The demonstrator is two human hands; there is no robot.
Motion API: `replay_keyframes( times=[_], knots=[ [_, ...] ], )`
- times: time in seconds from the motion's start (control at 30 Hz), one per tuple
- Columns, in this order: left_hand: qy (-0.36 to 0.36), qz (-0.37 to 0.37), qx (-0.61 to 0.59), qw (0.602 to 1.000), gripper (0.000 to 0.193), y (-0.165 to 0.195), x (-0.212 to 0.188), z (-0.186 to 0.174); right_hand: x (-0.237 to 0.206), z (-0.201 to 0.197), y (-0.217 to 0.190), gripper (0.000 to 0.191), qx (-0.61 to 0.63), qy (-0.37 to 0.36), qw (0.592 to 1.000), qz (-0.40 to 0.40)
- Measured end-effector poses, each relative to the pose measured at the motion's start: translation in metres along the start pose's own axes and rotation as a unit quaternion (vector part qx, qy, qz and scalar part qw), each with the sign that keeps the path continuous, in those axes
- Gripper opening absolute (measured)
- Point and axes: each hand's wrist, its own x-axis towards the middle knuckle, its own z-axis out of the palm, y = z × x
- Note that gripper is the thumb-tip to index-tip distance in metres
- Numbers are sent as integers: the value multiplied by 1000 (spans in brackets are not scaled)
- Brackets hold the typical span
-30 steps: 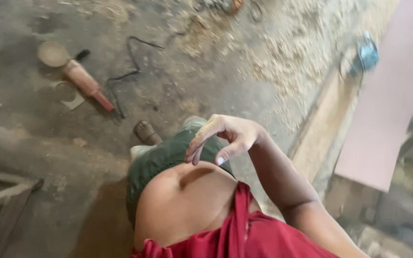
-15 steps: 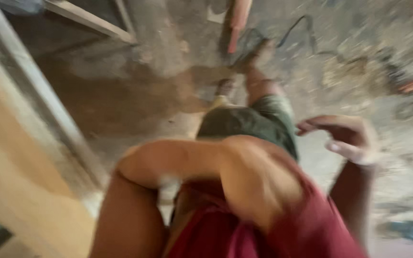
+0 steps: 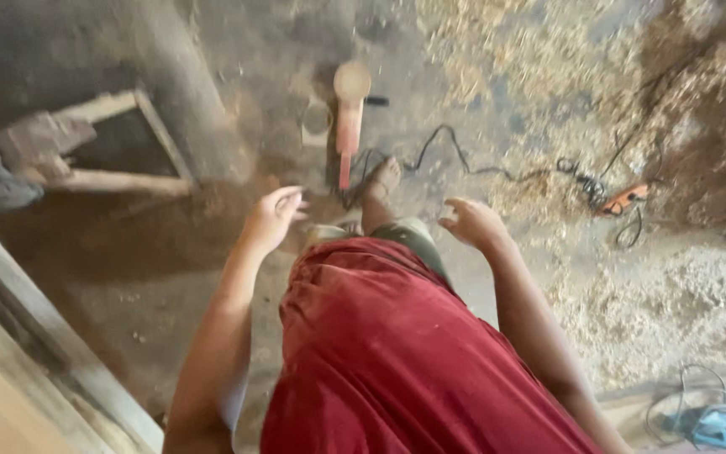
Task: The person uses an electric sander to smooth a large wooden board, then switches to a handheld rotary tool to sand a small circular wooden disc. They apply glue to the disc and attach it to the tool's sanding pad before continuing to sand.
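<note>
Sawdust lies thick over the concrete floor (image 3: 237, 303), and the view has swung round since a moment ago: the pink power tool (image 3: 349, 118), then off to the upper left, now sits straight ahead of the person's forward foot (image 3: 380, 189), so the body has turned to face it. Both hands are empty and loosely open, fingers slack; the left hand (image 3: 275, 217) hangs this side of the tool and a little left of it, the right hand (image 3: 472, 223) to its right, neither touching anything. The tool is long and tubular, with a round pale disc at its far end and a black cord (image 3: 443, 147) snaking away to the right towards an orange tool (image 3: 623, 200). Left of the pink tool stands a rough wooden frame (image 3: 119, 143). A small blue machine (image 3: 707, 420) with a coiled cable lies well to its near right. Red cloth, soft and creased, fills the foreground.
</note>
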Motion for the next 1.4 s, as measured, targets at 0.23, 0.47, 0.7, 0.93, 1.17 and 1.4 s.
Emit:
replay_keyframes(
  times=[0.23, 0.47, 0.7, 0.93, 1.17, 1.4],
  knots=[
    [62, -116, 262, 956, 57, -82, 28, -41, 69, -36, 21, 46, 80, -21, 997, 2],
    [120, -185, 307, 926, 43, -82, 46, -93, 82, -70, 0, 19, -424, -61, 888, -168],
    [173, 39, 259, 949, 58, 21, 117, -181, 102, -89, -97, 26, 107, -46, 988, 97],
    [-48, 51, 266, 962, 31, 130, 209, -290, 167, -126, -268, 21, 290, 65, 942, 156],
    [-41, 121, 256, 958, 16, 145, 257, -360, 205, -144, -320, 16, 320, 271, 905, 71],
    [-202, -180, 57, 961, 30, 118, 290, -422, 246, -173, -301, 18, 384, -66, 921, 8]
  ],
)
